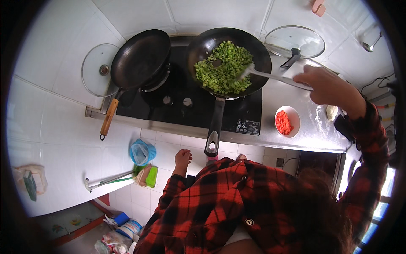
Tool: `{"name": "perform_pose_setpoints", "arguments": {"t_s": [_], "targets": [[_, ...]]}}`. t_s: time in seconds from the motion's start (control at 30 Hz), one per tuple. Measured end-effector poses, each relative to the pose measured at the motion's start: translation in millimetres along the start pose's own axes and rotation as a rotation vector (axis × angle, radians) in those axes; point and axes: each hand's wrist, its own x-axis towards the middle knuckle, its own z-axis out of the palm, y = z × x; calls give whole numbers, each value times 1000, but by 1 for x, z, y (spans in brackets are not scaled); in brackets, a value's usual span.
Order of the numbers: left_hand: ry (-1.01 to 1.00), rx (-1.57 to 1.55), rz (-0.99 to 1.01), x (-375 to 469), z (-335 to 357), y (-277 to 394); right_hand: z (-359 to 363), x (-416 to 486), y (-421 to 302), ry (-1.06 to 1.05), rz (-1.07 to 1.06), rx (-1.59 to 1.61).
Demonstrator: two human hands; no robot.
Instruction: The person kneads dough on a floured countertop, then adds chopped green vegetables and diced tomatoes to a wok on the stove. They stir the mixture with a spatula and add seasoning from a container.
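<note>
My right hand (326, 84) grips the handle of a spatula (279, 77), whose blurred blade rests among chopped green vegetables (226, 76). These lie in a black wok (261, 63) on the right burner, its dark handle (216, 123) pointing toward me. My left hand (183, 162) hangs beside my body with its fingers curled, holding nothing that I can see. On the metal counter right of the hob, a white bowl (295, 119) contains chopped red pieces (283, 123), perhaps pepper or carrot.
A second wok (139, 60) with a wooden handle tilts over the left burner. Glass lids (95, 73) lean on the walls at both sides, the right lid (295, 39) beside a black handle. A pale lump (332, 112) lies on the counter. Below stand a blue bin (152, 152) and a green dustpan (152, 177).
</note>
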Motion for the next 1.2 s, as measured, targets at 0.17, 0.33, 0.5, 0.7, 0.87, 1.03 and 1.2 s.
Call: {"name": "perform_pose_setpoints", "arguments": {"t_s": [0.17, 0.33, 0.5, 0.7, 0.87, 1.03, 1.2], "targets": [[-27, 26, 23, 6, 6, 10, 39, 30, -13, 69, 14, 123], [-28, 48, 69, 9, 2, 17, 58, 94, -13, 168, 92, 312], [-64, 56, 32, 17, -7, 13, 59, 101, -49, 231, -92, 238], [-72, 62, 0, 36, -20, 5, 9, 18, -43, 81, 62, 27], [-103, 60, 36, 46, -22, 10, 17, 36, -39, 118, 162, -106], [-102, 68, 55, 48, -28, 15, 39, 88, -25, 226, 271, 230], [-148, 107, 16, 49, -30, 16, 60, 106, -36, 194, 376, 482]]}}
